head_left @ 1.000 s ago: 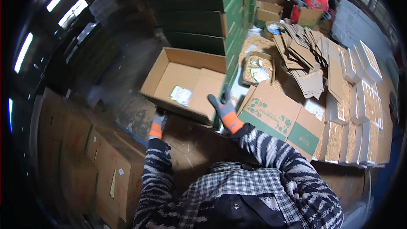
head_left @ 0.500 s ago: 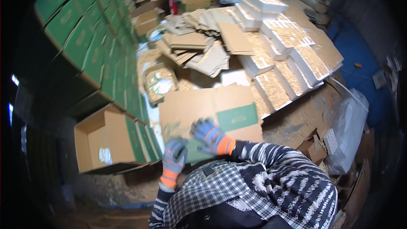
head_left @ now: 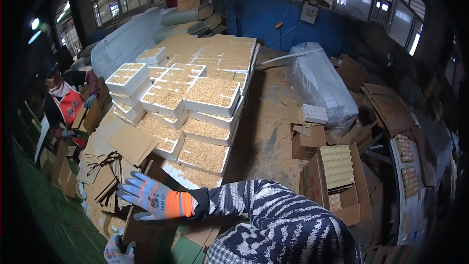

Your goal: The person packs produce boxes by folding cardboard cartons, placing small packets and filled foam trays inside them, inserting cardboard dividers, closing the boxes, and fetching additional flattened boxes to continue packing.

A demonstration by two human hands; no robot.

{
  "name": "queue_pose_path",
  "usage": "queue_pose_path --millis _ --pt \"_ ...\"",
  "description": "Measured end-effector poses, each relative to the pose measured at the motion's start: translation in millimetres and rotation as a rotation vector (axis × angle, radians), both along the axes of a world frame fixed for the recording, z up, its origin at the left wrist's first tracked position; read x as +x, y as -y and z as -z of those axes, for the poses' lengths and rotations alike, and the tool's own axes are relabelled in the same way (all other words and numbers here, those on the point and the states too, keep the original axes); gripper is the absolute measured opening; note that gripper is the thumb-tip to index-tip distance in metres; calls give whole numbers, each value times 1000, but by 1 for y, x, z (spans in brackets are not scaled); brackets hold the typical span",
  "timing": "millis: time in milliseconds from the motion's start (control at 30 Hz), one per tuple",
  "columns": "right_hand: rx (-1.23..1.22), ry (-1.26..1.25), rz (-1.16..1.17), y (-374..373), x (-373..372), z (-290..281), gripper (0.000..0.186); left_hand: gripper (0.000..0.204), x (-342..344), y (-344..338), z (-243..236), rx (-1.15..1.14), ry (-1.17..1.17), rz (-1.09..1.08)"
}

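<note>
A cardboard box (head_left: 146, 234) with green printed panels stands on the work surface, low in the picture. My right hand (head_left: 155, 199), in a grey-blue glove with an orange cuff, lies across its upper part with the fingers stretched out and spread. At the lower edge, my left hand (head_left: 117, 253) is at the box's left wall, fingers on one side of the cardboard edge and thumb on the other. Flat cardboard pieces (head_left: 105, 178) are stacked just beyond my right fingertips. Part of the box is hidden by my right forearm and by the frame edge.
White foam trays (head_left: 207, 99) filled with tan granular material are stacked on the table ahead. A person in a red apron (head_left: 71, 107) handles cardboard at the far left. On the right are an open carton with egg trays (head_left: 337, 166) and a plastic-wrapped bundle (head_left: 322, 88).
The view has swung right and up. The flat green-printed cardboard under my hands now shows as a raised wall, and my right hand has spread its fingers across it.
</note>
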State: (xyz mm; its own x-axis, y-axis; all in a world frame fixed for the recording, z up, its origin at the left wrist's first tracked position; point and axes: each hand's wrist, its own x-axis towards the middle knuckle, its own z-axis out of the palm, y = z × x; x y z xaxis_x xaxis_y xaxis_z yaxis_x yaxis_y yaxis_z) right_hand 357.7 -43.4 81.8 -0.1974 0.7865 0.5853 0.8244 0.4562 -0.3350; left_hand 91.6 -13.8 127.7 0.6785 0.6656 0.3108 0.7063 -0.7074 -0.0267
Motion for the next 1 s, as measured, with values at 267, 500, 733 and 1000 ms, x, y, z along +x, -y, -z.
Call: queue_pose_path --millis 267,500,733,1000 --pt "453 -2 -218 12 17 48 47 36 3 -7 -44 -686 -58 59" --pt "224 -550 -796 16 7 -3 15 32 -69 -109 10 -903 562 -57" --pt "309 1 -538 9 -26 53 22 42 9 -45 75 -382 432 241" --pt "-826 -194 -817 33 -21 5 63 37 30 20 63 -982 916 334"
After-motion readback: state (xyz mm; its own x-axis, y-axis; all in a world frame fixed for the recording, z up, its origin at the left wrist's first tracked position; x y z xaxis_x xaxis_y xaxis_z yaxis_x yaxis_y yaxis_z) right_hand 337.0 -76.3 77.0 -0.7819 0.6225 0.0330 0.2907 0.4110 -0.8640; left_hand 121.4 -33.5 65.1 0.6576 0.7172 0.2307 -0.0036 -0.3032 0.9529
